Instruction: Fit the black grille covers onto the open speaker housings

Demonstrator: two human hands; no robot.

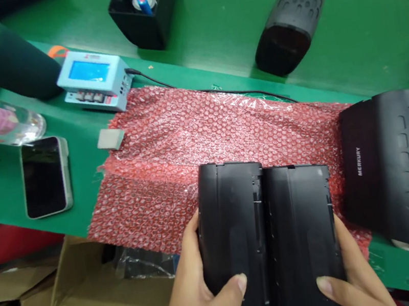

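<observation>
Keeping the two pieces level, with even pressure and their facing edges parallel, seems the sound way to handle them: a long black plastic shell (pixel 236 230) and a matching black plastic panel (pixel 302 215), at 5 o'clock in the view. The left hand (pixel 197 288) has its fingers curled round the shell's outer side, thumb on the face; the right hand (pixel 357 268) grips the panel likewise, both moderately spread. Whether the pieces join along the dark seam is hard to tell. Beyond them, red plastic bubble wrap (pixel 220 130) covers part of a green desk (pixel 216 32). From the pieces, a black dimpled casing marked MERKURY (pixel 389 170) sits towards 3 o'clock, a pale-blue boxy instrument (pixel 93 75) between 10 and 11.
</observation>
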